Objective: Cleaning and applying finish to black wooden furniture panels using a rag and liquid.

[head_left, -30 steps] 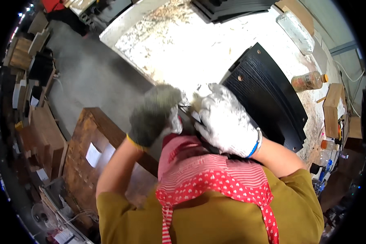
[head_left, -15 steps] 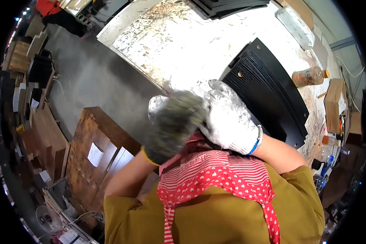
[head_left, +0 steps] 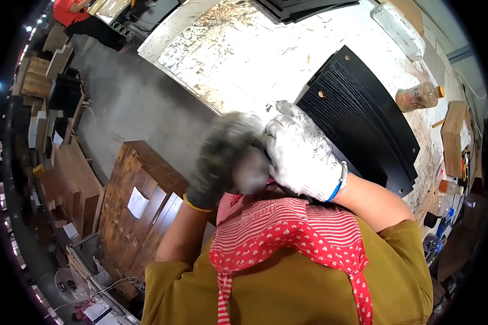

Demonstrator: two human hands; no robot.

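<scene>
My left hand, in a dark glove with a yellow cuff, is smeared by motion, with its fingers curled over a whitish rounded wad. What the wad is made of cannot be told. Right beside it, my right hand wears a smudged white glove with a blue-edged cuff. Its fingers are closed over a dark, thin piece held near my apron; most of that piece is hidden under the hands. Just to the right lies a fanned stack of black curved panels with small holes near the ends.
The scuffed white table bears more black panels at its far edge. Right of the stack are an orange-capped bottle, a clear plastic container and a cardboard box. Brown boards stand left; a person is far left.
My left hand has shifted slightly left, and the whitish wad has swung from its far left side to below it, nearer my body. My right hand stays almost in place.
</scene>
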